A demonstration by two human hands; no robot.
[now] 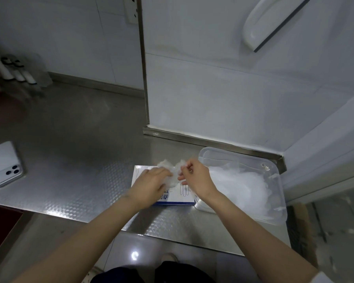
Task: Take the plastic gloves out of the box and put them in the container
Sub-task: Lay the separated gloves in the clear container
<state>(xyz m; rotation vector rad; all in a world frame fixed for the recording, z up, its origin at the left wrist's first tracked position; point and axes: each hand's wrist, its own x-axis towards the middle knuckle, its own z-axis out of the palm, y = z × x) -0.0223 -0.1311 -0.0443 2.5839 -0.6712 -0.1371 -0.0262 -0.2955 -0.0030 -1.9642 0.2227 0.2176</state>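
A white and blue glove box (172, 198) lies flat on the steel counter, partly under both my hands. My left hand (151, 183) rests over the box's opening and grips a crumpled bunch of clear plastic gloves (173, 171). My right hand (194, 176) pinches the same bunch from the right side, just above the box. Right of the box stands a clear plastic container (274, 170), with a heap of clear gloves (239, 186) inside it. The box touches the container's left wall.
A white phone (5, 163) lies camera-up at the counter's left end. Knife handles in a block (14, 72) stand at the back left. A white wall pillar (213, 88) rises behind the box. The counter's front edge (131, 231) runs under my forearms.
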